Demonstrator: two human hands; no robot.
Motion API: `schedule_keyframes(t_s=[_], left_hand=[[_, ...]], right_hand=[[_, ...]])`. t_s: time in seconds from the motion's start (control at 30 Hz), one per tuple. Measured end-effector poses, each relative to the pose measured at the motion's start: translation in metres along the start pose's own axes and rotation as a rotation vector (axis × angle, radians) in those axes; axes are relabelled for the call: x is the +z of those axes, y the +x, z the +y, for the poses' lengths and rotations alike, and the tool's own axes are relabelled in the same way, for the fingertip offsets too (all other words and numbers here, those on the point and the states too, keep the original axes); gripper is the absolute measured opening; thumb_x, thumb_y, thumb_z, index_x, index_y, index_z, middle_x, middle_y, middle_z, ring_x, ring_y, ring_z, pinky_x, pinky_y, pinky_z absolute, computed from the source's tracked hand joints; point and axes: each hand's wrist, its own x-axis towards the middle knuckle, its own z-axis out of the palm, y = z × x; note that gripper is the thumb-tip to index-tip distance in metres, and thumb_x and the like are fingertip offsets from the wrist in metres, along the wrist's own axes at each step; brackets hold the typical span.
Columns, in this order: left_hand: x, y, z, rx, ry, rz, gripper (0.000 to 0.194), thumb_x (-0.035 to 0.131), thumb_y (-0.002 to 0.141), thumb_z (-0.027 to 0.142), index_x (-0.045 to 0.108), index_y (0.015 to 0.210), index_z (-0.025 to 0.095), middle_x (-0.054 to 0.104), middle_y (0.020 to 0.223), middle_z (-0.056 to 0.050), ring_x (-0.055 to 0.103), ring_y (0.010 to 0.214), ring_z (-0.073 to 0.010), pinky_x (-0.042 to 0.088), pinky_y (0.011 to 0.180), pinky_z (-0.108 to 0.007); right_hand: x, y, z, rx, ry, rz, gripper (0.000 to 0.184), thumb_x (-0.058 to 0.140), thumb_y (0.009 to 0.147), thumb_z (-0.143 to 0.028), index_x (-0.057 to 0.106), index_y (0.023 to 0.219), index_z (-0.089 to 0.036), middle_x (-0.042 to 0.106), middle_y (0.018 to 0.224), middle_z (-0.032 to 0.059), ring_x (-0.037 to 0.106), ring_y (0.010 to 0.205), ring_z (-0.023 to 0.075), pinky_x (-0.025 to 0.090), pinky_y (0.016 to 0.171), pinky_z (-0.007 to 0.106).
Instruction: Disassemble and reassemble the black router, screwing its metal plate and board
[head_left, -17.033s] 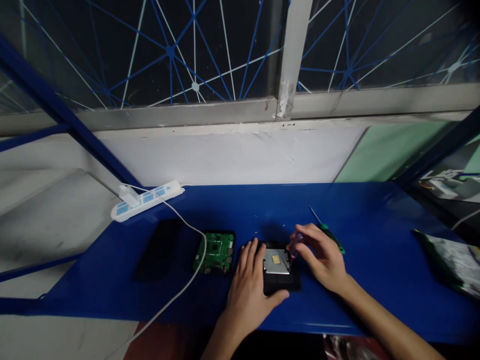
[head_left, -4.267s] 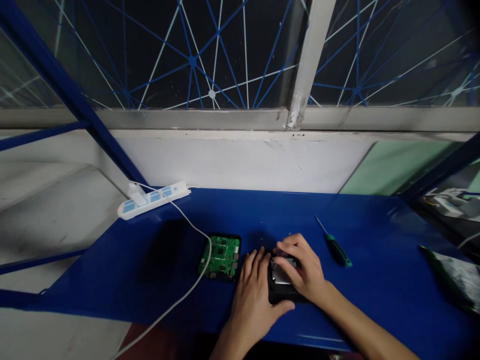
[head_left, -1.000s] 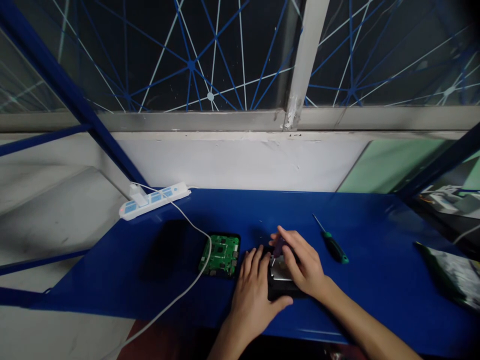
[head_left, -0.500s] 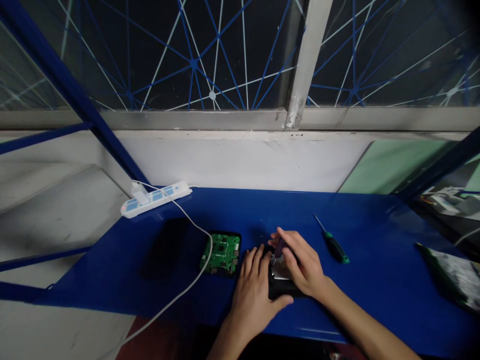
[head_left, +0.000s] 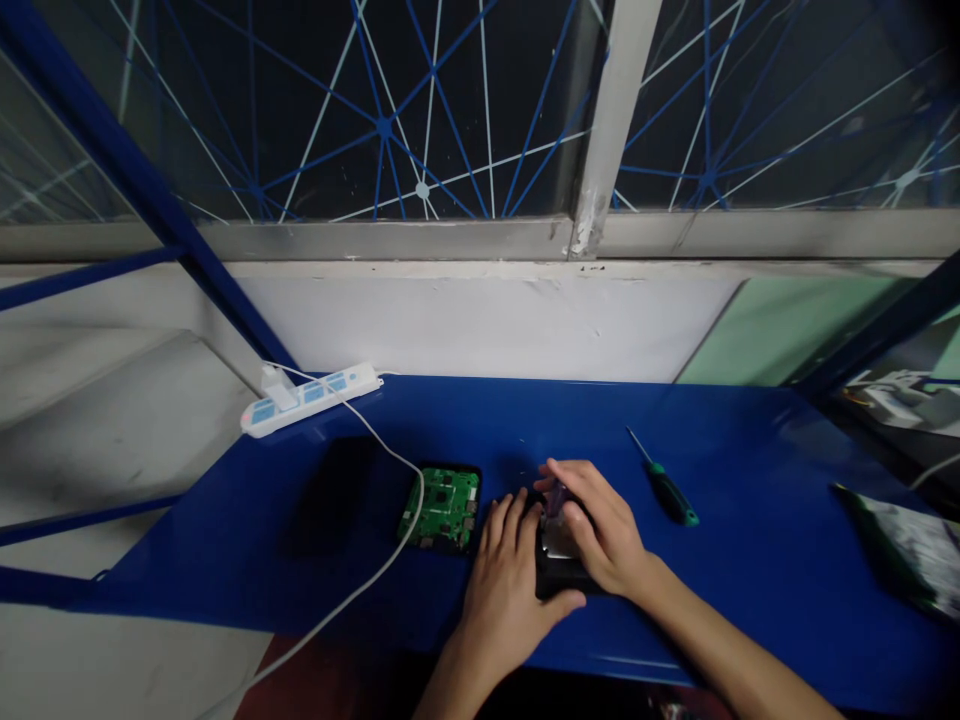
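While the left hand (head_left: 501, 580) lies flat along the left edge of the black case (head_left: 566, 579), the right hand (head_left: 606, 525) grips a purple tool (head_left: 556, 499) over its metal plate (head_left: 556, 544).

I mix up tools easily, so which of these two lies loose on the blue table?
The green-handled screwdriver, lying apart from the right hand; the purple-handled tool is gripped in that hand.

we count two hands (head_left: 504, 572), one black casing (head_left: 561, 577), one metal plate (head_left: 557, 544) and one purple tool (head_left: 555, 499). we also find one green-handled screwdriver (head_left: 670, 495), one green circuit board (head_left: 444, 507), one white power strip (head_left: 313, 394), one white plug (head_left: 280, 388), one long white cable (head_left: 421, 490), one silvery bag (head_left: 906, 540) and one blue table (head_left: 757, 480).
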Motion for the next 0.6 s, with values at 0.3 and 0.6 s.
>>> schedule_keyframes(t_s=[0.3,0.6], left_hand=[[0.0011,-0.0003,0.0004,-0.01,0.003,-0.008,0.101,0.088,0.071,0.048,0.032,0.151,0.019,0.036,0.161,-0.016,0.028,0.15,-0.039,0.031,0.12,-0.063],[0.0035,-0.0012,-0.0013,-0.012,-0.004,-0.006,0.1,0.087,0.072,0.049,0.033,0.15,0.02,0.037,0.16,-0.016,0.029,0.15,-0.04,0.031,0.118,-0.065]], right_hand=[[0.0026,0.0001,-0.0005,-0.015,-0.039,0.026,0.061,0.05,0.097,-0.008,0.037,0.155,-0.024,0.067,0.116,0.0139,0.067,0.105,0.023,0.061,0.082,0.038],[0.0027,-0.0006,0.0027,-0.033,-0.033,0.079,0.045,0.055,0.096,-0.017,0.054,0.141,-0.026,0.061,0.107,0.0119,0.065,0.094,0.0238,0.06,0.075,0.041]])
